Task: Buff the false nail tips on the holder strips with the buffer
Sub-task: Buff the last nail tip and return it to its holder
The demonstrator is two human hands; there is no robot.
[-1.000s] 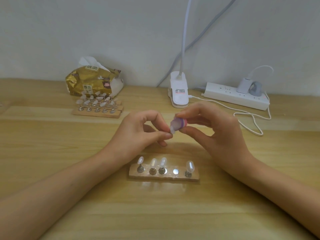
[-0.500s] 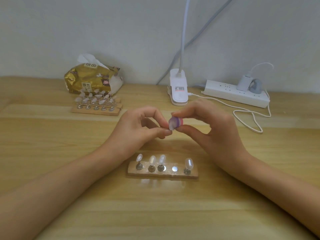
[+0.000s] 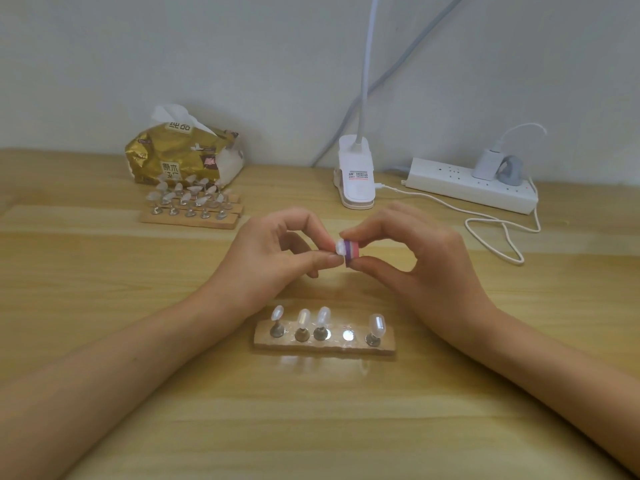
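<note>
Pinches false nail tip [image 3: 339, 245] in left hand [image 3: 273, 258] thumb and forefinger, touching it to pink-and-purple buffer block [image 3: 352, 253] gripped between right hand [image 3: 422, 268] thumb and forefinger, above wooden holder strip [image 3: 323, 345] bearing four mounted tips [image 3: 304, 318].

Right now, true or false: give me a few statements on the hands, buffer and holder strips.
1. The right hand pinches the small pink-and-purple buffer block. True.
2. The left hand is empty. False: it pinches a clear false nail tip beside the buffer.
3. The near wooden holder strip carries five tips. False: four, with one round metal disc bare.
4. More tip-filled wooden strips lie before the gold tissue pack. True.
</note>
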